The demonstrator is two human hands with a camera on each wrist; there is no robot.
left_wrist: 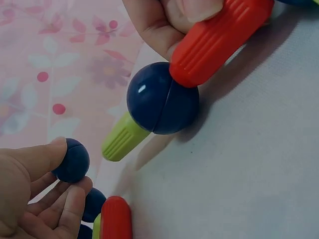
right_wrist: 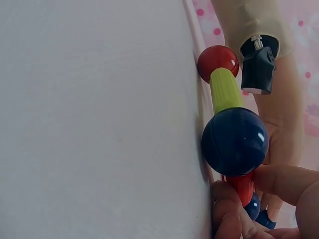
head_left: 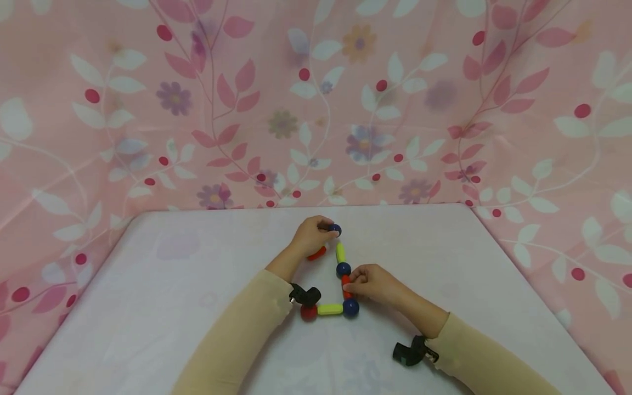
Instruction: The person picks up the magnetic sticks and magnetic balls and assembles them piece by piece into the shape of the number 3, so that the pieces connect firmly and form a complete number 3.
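Note:
Between the thumb and fingers of my left hand (head_left: pixel 310 237) is a blue ball (left_wrist: pixel 72 162), just beyond the free end of a yellow-green rod (head_left: pixel 340 253). My right hand (head_left: pixel 376 283) pinches a red rod (head_left: pixel 346 286). That rod joins a middle blue ball (head_left: pixel 343 269) to a nearer blue ball (head_left: pixel 351 308). From the nearer ball, another yellow-green rod (right_wrist: pixel 226 91) runs left to a red ball (right_wrist: pixel 218 63). The yellow-green rod by my left hand stands out from the middle blue ball, its far end bare.
A loose red rod (head_left: pixel 317 253) lies below my left hand, with blue balls (left_wrist: pixel 94 204) near it in the left wrist view. Black wrist cameras (head_left: pixel 412 352) sit on both sleeves. Floral cloth (head_left: pixel 316 109) hangs behind the white tabletop (head_left: pixel 197 285).

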